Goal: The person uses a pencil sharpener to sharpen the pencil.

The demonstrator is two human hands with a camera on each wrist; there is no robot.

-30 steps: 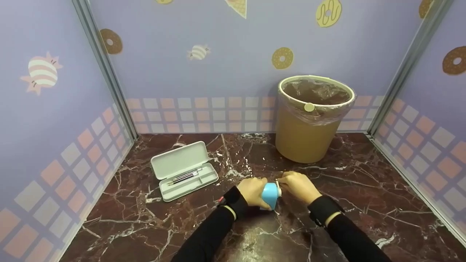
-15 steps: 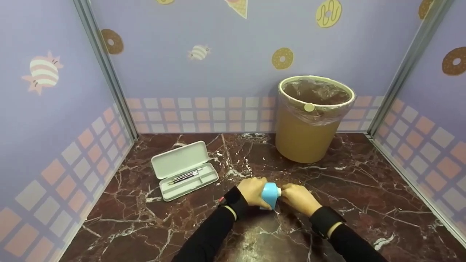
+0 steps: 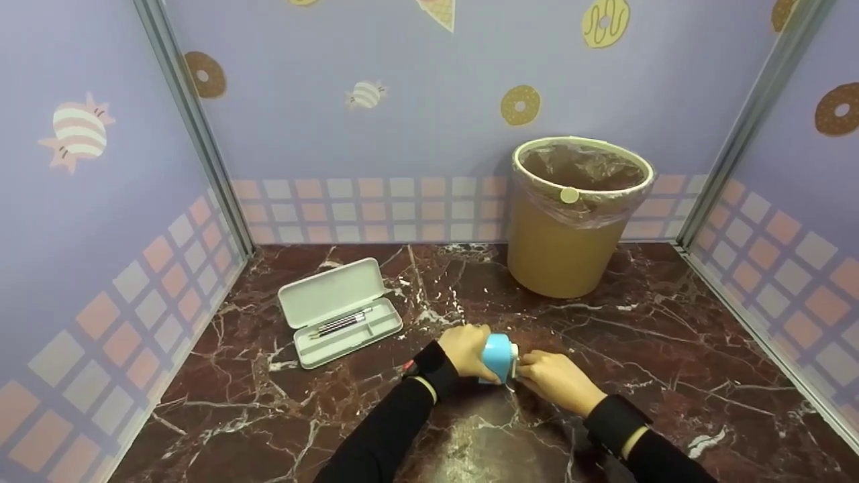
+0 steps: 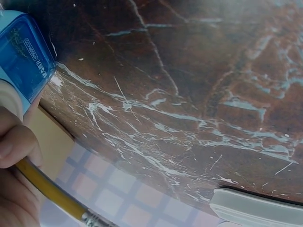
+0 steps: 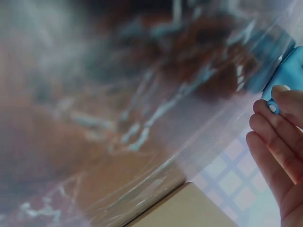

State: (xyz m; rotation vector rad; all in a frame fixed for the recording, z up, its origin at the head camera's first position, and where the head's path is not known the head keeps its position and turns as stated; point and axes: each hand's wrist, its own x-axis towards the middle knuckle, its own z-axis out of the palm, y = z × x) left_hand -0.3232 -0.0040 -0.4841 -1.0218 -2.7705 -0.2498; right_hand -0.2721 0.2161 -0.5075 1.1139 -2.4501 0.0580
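A blue crank pencil sharpener (image 3: 497, 357) stands on the marbled tabletop, its see-through shavings drawer (image 4: 27, 52) showing in the left wrist view. My left hand (image 3: 464, 351) grips the sharpener from the left. Below that hand's fingers runs a yellow pencil (image 4: 56, 193) with a silver ferrule, pointing toward the sharpener's white round front; its tip is hidden. On the other side, my right hand (image 3: 562, 381) pinches the small knob (image 5: 272, 107) of the crank between thumb and index finger. The crank arm (image 3: 515, 366) now hangs downward in the head view.
An open pale pencil case (image 3: 349, 315) with patterned pencils (image 3: 341, 324) lies at the left. A tan bin (image 3: 560, 258) with a clear liner stands at the back right. White flecks are scattered on the tabletop (image 3: 671, 349). Patterned walls enclose the back and sides.
My right hand has turned the crank, moving from the sharpener's upper side to lower down and nearer me. My left hand has stayed in place on the sharpener.
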